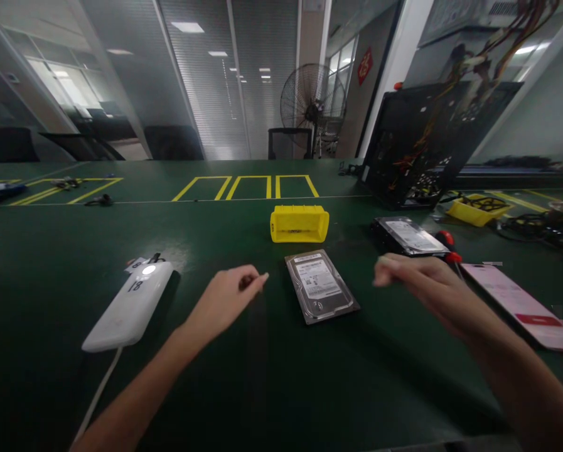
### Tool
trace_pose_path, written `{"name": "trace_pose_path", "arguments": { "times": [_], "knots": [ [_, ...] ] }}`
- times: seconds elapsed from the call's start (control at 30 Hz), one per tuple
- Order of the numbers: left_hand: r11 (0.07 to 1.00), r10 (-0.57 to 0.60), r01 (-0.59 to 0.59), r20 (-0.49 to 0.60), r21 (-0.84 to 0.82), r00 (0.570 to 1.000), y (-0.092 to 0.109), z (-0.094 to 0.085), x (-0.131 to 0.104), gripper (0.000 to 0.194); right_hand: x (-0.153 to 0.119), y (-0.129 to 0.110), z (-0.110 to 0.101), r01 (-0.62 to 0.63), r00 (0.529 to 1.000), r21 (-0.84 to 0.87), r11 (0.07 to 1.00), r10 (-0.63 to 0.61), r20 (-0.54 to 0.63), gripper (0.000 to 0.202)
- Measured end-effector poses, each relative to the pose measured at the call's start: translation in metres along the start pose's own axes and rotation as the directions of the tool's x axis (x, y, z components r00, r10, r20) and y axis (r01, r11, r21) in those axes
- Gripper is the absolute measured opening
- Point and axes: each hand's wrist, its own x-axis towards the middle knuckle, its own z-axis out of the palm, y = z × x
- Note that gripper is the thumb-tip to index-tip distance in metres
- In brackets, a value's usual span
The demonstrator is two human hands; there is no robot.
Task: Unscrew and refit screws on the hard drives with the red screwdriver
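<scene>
A hard drive (321, 285) with a white label lies flat on the green table between my two hands, touched by neither. To its left my left hand (227, 295) is closed, fingers curled towards the thumb; a dark spot shows inside the curl, and I cannot tell if it is an object or shadow. On the drive's right, my right hand (420, 282) hangs above the table with its fingertips pressed together. Anything between those fingertips is too small to make out. Behind the drive, a small yellow bin (300, 226) faces me. Just beyond my right hand rests a second hard drive (406, 235).
A white power bank (130, 307) marked 18, with a cable, lies at left. At right are a pink-screened phone (521, 304), a red-and-black handled tool (445, 238), another yellow bin (476, 210) and an open black computer case (413, 144). Yellow tape (250, 177) marks the table's far side.
</scene>
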Motion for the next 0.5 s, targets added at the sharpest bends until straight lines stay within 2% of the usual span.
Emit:
{"name": "trace_pose_path", "arguments": {
  "times": [0.07, 0.13, 0.2, 0.27, 0.37, 0.5],
  "knots": [
    [0.998, 0.005, 0.006, -0.184, 0.058, 0.983, -0.018, 0.000, 0.041, 0.030, 0.027, 0.013, 0.007, -0.019, 0.999, 0.108, 0.994, 0.014, 0.051, 0.035],
    [0.997, 0.041, -0.022, -0.304, 0.067, 0.952, -0.031, 0.007, 0.082, 0.031, 0.054, 0.029, 0.016, -0.063, 0.998, 0.173, 0.983, 0.059, 0.033, 0.035],
    [0.998, 0.059, -0.050, -0.359, 0.035, 0.932, -0.037, 0.019, 0.116, 0.035, 0.072, 0.045, 0.023, -0.074, 0.997, 0.185, 0.980, 0.069, 0.034, 0.039],
    [0.998, 0.059, -0.069, -0.377, -0.012, 0.924, -0.039, 0.031, 0.140, 0.035, 0.081, 0.062, 0.029, -0.068, 0.998, 0.147, 0.987, 0.064, 0.027, 0.036],
    [0.992, 0.102, -0.123, -0.409, -0.027, 0.907, -0.041, 0.045, 0.155, 0.027, 0.081, 0.085, 0.036, -0.060, 0.998, -0.004, 0.998, 0.059, -0.032, 0.029],
    [0.973, 0.187, -0.228, -0.441, -0.040, 0.878, -0.052, 0.053, 0.155, 0.020, 0.078, 0.103, 0.043, -0.042, 0.997, -0.157, 0.987, 0.032, -0.063, 0.025]
  ]
}}
